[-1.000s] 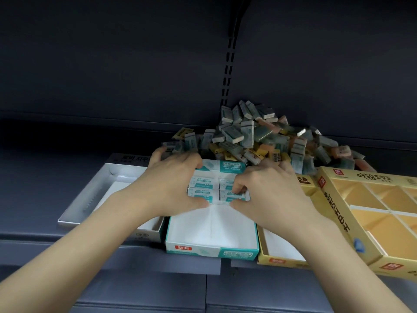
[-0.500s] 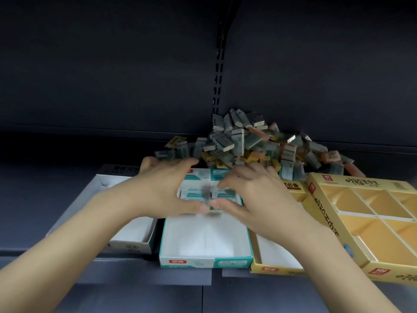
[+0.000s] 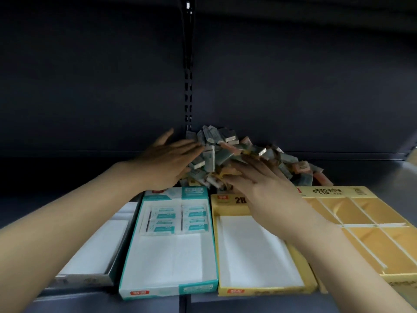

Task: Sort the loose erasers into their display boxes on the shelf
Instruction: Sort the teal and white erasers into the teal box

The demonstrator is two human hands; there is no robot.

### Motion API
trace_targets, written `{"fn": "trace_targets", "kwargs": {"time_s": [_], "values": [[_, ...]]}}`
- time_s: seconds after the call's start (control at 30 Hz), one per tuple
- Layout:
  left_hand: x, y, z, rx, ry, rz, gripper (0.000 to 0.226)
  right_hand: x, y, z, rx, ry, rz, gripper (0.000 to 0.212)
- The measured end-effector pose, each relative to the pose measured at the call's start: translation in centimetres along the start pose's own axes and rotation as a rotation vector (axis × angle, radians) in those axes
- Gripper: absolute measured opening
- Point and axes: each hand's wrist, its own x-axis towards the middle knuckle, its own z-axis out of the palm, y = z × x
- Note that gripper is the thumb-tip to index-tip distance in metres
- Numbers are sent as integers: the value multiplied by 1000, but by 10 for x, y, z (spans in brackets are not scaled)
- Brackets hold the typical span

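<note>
A heap of loose erasers [image 3: 228,152] in grey, teal, yellow and pink sleeves lies at the back of the shelf. My left hand [image 3: 168,158] reaches into the heap's left side with fingers straight. My right hand [image 3: 257,177] lies flat with spread fingers on the heap's front right. The teal display box [image 3: 126,269] stands in front, with several teal-sleeved erasers [image 3: 178,219] lined up at its far end. Right of it is a yellow box [image 3: 300,281] with a white floor.
A white box [image 3: 97,256] sits left of the teal one. A larger yellow box with dividers [image 3: 370,224] lies at the right. The dark shelf back wall with a slotted upright [image 3: 188,86] rises behind the heap. The shelf's front edge [image 3: 90,299] runs below the boxes.
Both hands have left the erasers in the teal box and moved back to the heap. The camera has come closer and now looks more steeply down on the boxes.
</note>
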Motion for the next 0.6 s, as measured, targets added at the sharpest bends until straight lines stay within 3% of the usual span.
{"fn": "trace_targets", "kwargs": {"time_s": [0.17, 0.33, 0.6], "values": [[2, 7, 7, 22, 71, 30, 74, 4, 6, 4, -6, 16, -39, 56], [2, -4, 15, 37, 504, 70, 51, 28, 7, -6, -72, -122, -108, 72], [-23, -16, 16, 11, 603, -28, 35, 65, 4, 4, -77, -284, -270, 75]]}}
